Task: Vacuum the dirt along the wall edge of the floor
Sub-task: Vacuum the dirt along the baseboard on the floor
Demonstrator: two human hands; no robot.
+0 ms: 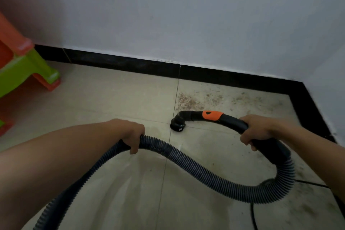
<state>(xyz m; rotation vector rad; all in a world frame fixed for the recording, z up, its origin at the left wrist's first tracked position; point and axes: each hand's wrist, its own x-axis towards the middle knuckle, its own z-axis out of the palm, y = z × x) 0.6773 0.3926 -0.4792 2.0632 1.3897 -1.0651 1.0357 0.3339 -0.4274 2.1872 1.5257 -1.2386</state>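
Observation:
My right hand grips the black curved handle of a vacuum hose, which carries an orange band. Its round black nozzle points down at the beige tiled floor, close to a tile joint. My left hand grips the ribbed dark hose, which loops low between my hands and runs off toward the bottom left. Brownish dirt lies scattered on the tile beyond the nozzle, along the black skirting toward the corner at the right.
Stacked orange and green plastic stools stand at the left by the wall. A thin black cable crosses the floor at the lower right. More dark specks lie along the right-hand wall edge.

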